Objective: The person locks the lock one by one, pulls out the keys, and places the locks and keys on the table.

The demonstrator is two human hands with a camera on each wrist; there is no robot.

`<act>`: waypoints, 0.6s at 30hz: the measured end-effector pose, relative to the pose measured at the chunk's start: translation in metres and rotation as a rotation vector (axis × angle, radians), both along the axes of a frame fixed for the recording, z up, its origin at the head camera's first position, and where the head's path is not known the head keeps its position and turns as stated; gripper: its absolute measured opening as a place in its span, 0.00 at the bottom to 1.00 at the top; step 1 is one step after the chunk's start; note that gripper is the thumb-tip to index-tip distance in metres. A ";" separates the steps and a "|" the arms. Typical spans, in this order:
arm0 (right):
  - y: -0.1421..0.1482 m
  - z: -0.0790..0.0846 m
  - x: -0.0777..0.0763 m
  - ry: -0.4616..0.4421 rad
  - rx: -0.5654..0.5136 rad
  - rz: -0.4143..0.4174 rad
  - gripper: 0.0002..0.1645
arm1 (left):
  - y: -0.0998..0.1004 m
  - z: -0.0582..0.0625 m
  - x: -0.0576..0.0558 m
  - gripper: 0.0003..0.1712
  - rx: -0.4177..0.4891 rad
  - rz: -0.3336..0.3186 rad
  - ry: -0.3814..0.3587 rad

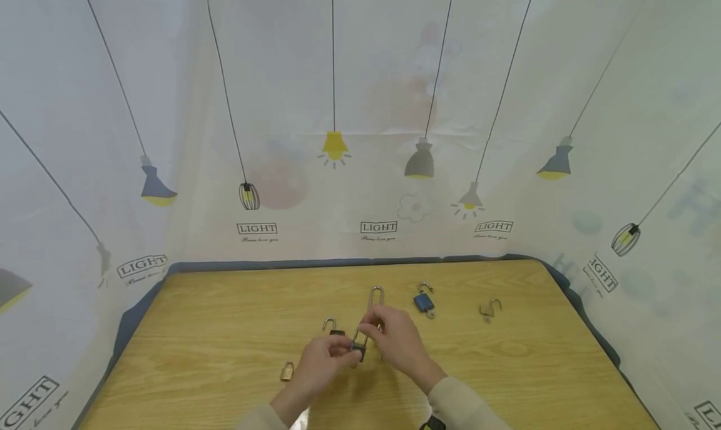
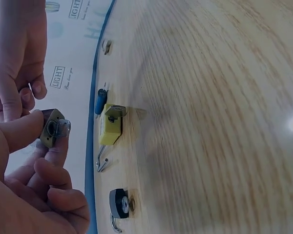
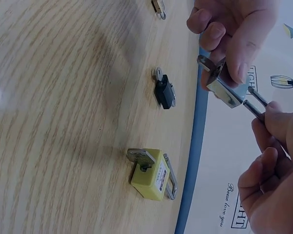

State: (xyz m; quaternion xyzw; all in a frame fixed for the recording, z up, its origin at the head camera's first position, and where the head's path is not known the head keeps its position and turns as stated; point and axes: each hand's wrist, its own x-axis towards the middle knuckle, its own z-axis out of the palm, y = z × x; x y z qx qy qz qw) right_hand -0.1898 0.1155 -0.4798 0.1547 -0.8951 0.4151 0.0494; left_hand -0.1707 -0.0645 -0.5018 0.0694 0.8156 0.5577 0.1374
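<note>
Held above the table is a small metal padlock (image 1: 358, 351) with a shiny body. My left hand (image 1: 323, 362) pinches that body between thumb and fingers. A key (image 3: 205, 62) sticks out of its bottom. My right hand (image 1: 398, 341) pinches the shackle (image 3: 254, 111) at its far end, and both shackle legs reach to the body's top in the right wrist view. Just beyond my hands stands a yellow padlock (image 3: 151, 180) with a key in it and a long shackle, largely hidden by my right hand in the head view. A black padlock (image 1: 337, 332) sits near my left fingers.
On the wooden table (image 1: 214, 330), a small brass padlock (image 1: 287, 372) lies left of my left hand. Farther right are a blue padlock (image 1: 424, 302) and a dull metal padlock (image 1: 487, 311), both with raised shackles. A printed cloth (image 1: 315, 230) surrounds the table's back and sides.
</note>
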 end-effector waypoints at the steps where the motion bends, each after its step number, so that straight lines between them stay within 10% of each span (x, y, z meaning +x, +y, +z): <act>1: -0.001 0.000 0.000 0.002 0.003 -0.002 0.03 | 0.000 -0.002 0.000 0.20 0.002 -0.003 -0.001; 18: -0.009 -0.004 0.005 0.094 0.169 0.002 0.05 | 0.005 -0.006 0.003 0.14 0.080 0.000 0.023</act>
